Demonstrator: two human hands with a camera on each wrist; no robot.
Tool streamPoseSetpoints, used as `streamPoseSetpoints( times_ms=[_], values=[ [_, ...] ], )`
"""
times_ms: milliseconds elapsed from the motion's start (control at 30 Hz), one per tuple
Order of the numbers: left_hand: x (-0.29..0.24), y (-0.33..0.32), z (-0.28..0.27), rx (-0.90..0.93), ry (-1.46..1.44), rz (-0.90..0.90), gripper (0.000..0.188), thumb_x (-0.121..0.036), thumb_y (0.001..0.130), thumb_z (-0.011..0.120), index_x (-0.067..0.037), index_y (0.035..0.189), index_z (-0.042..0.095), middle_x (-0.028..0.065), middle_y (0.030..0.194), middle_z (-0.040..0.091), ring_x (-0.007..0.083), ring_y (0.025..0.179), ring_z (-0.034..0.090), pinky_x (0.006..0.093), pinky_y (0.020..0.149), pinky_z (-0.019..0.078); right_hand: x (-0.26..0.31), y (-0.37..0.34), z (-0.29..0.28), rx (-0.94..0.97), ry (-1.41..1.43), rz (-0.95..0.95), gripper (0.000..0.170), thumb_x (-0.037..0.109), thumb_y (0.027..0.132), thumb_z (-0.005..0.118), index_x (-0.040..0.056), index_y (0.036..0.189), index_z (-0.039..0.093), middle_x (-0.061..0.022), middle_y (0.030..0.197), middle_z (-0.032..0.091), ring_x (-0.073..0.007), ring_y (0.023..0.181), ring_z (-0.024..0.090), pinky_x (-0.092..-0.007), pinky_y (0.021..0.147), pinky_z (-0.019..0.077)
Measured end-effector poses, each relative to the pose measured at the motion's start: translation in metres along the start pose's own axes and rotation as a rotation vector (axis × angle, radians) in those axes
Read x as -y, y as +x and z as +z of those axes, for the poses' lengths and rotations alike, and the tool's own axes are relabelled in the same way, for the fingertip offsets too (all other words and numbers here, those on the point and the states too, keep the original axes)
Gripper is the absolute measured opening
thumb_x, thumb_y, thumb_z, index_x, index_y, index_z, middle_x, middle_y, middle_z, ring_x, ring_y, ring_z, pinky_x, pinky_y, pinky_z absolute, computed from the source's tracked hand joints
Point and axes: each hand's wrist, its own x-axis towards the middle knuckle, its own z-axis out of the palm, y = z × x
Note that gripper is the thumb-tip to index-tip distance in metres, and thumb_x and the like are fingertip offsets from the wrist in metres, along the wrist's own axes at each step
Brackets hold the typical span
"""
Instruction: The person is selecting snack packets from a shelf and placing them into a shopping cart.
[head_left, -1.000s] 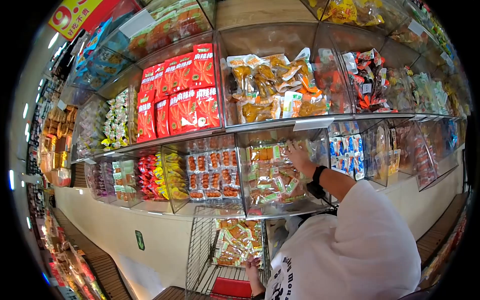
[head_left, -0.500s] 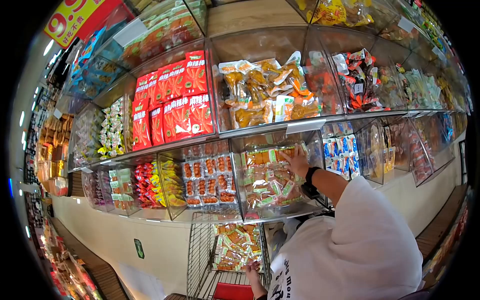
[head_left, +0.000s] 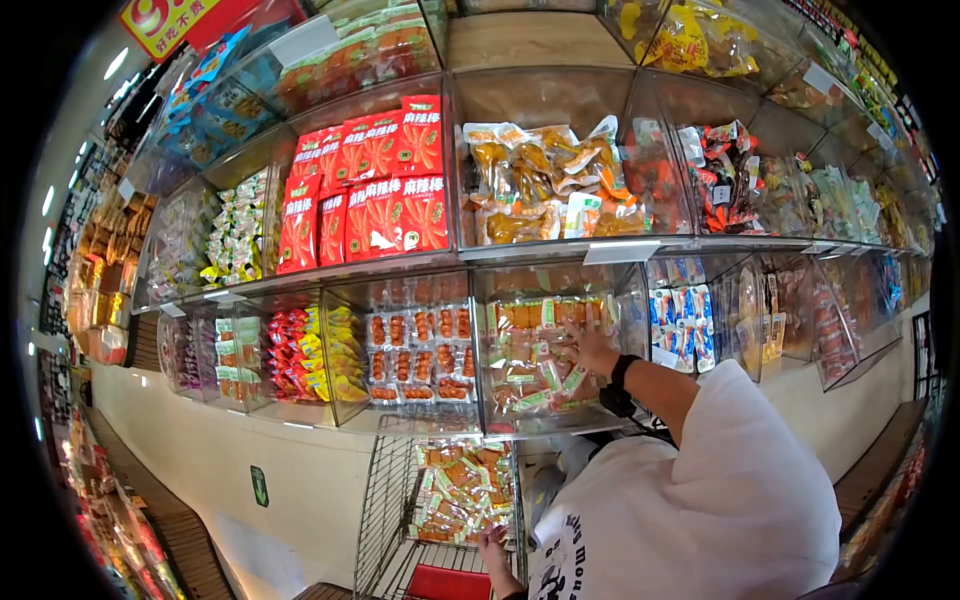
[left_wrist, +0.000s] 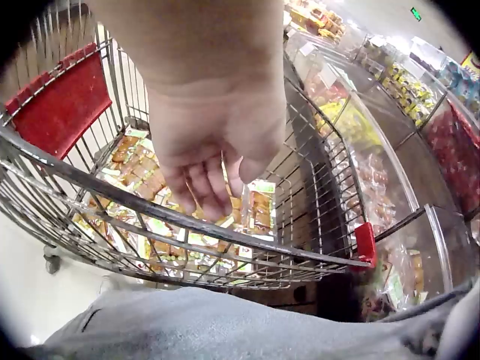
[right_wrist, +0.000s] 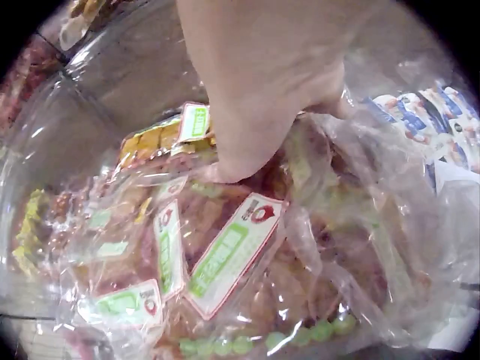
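Observation:
My right hand reaches down into a clear lower bin of flat snack packs with white-and-green labels. In the right wrist view the thumb bends down onto crinkled clear plastic over the packs. The other fingers are mostly hidden, and I cannot tell whether they grip a pack. My left hand hangs over the shopping cart, palm side showing, fingers loosely curled with nothing in them. Under it, similar orange-brown packs cover part of the cart.
Red snack bags and bagged brown snacks fill upper bins. Left of my bin sit small reddish packs; blue-and-white packs stand to its right. A price-tag holder juts from the shelf edge above. The cart has a red flap.
My right hand has drawn from the back of the bin toward its front, down over the nearer packs. My left hand stays over the cart. The head view has shifted slightly.

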Motion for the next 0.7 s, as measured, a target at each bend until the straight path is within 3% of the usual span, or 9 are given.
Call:
streamPoseSetpoints(
  times_ms=[33, 200, 233, 300, 400, 433, 500, 567, 700],
  values=[
    [0.001, -0.001, -0.005, 0.002, 0.003, 0.0, 0.02, -0.015, 0.082, 0.039, -0.003, 0.098, 0.041, 0.0105, 0.085, 0.054, 0.0184, 0.07, 0.055, 0.0243, 0.053, 0.0429, -0.006, 0.005, -0.014, 0.225, 0.172, -0.01, 0.063, 0.046, 0.075, 0.038, 0.0193, 0.126, 0.012, -0.0282, 0.109, 0.037, -0.04, 0.117, -0.007, -0.0562, 0.089, -0.0048],
    [-0.002, 0.002, -0.017, 0.049, -0.035, 0.119, 0.023, -0.014, 0.083, 0.035, -0.005, 0.103, 0.043, 0.0085, 0.091, 0.053, 0.0173, 0.074, 0.054, 0.0249, 0.056, 0.0409, -0.017, 0.045, -0.025, 0.994, 0.422, 0.278, 0.065, 0.049, 0.07, 0.044, 0.0163, 0.122, 0.024, -0.0272, 0.103, 0.044, -0.0398, 0.102, 0.037, -0.0438, 0.076, 0.0382],
    [-0.005, -0.002, -0.019, 0.033, -0.044, 0.137, 0.023, -0.014, 0.083, 0.035, -0.005, 0.103, 0.043, 0.0084, 0.091, 0.053, 0.017, 0.074, 0.054, 0.0242, 0.056, 0.0412, -0.016, 0.039, -0.026, 0.691, 0.245, 0.144, 0.058, 0.045, 0.069, 0.048, 0.013, 0.116, 0.035, -0.0227, 0.095, 0.05, -0.0359, 0.086, 0.049, -0.0379, 0.071, 0.0417],
    [0.01, 0.0, -0.032, -0.014, -0.088, 0.237, 0.024, -0.013, 0.083, 0.036, -0.003, 0.103, 0.043, 0.0071, 0.091, 0.052, 0.0149, 0.075, 0.053, 0.0227, 0.055, 0.0417, -0.014, 0.041, -0.031, 0.634, 0.148, 0.04, 0.043, 0.034, 0.07, 0.049, 0.0131, 0.107, 0.042, -0.0197, 0.089, 0.052, -0.0318, 0.083, 0.051, -0.0408, 0.067, 0.0422],
    [0.017, -0.022, -0.046, -0.182, -0.156, 0.211, 0.023, -0.014, 0.083, 0.039, -0.002, 0.103, 0.044, 0.0046, 0.084, 0.052, 0.0106, 0.07, 0.05, 0.0212, 0.057, 0.0405, 0.073, 0.047, -0.125, 0.648, 0.196, -0.038, 0.034, 0.024, 0.072, 0.045, 0.0072, 0.102, 0.046, -0.0174, 0.082, 0.053, -0.0304, 0.073, 0.053, -0.0404, 0.061, 0.0428],
    [0.03, -0.022, -0.056, -0.17, -0.178, 0.198, 0.023, -0.014, 0.083, 0.039, -0.002, 0.103, 0.044, 0.0044, 0.082, 0.051, 0.0101, 0.068, 0.049, 0.0207, 0.056, 0.0399, 0.114, 0.039, -0.15, 0.485, 0.171, -0.115, 0.023, 0.014, 0.067, 0.05, 0.0001, 0.085, 0.053, -0.0151, 0.08, 0.053, -0.0288, 0.068, 0.053, -0.0382, 0.061, 0.0426],
    [0.047, -0.03, -0.069, -0.171, -0.286, 0.16, 0.022, -0.015, 0.083, 0.04, -0.003, 0.102, 0.043, 0.0036, 0.078, 0.051, 0.0084, 0.062, 0.047, 0.0191, 0.054, 0.0376, 0.173, 0.016, -0.157, 0.219, 0.419, -0.51, 0.019, 0.014, 0.069, 0.047, 0.0006, 0.083, 0.052, -0.0133, 0.077, 0.053, -0.0279, 0.071, 0.052, -0.0365, 0.061, 0.0429],
    [0.073, -0.029, -0.084, -0.205, -0.361, 0.136, 0.021, -0.015, 0.083, 0.04, -0.003, 0.1, 0.043, 0.0034, 0.077, 0.051, 0.0081, 0.061, 0.046, 0.0185, 0.053, 0.0367, 0.226, -0.011, -0.138, 0.362, 0.696, -0.713, 0.019, 0.015, 0.071, 0.047, 0.0041, 0.086, 0.051, -0.0128, 0.077, 0.053, -0.0272, 0.074, 0.052, -0.0358, 0.061, 0.0428],
    [0.088, -0.022, -0.102, -0.288, -0.395, 0.071, 0.018, -0.012, 0.083, 0.038, -0.003, 0.097, 0.044, 0.0036, 0.076, 0.051, 0.008, 0.061, 0.046, 0.018, 0.051, 0.0354, 0.328, -0.064, -0.045, 0.957, 0.578, -0.6, 0.026, 0.021, 0.073, 0.047, 0.0063, 0.094, 0.047, -0.015, 0.081, 0.053, -0.0302, 0.074, 0.052, -0.0364, 0.062, 0.0423]
  ],
)
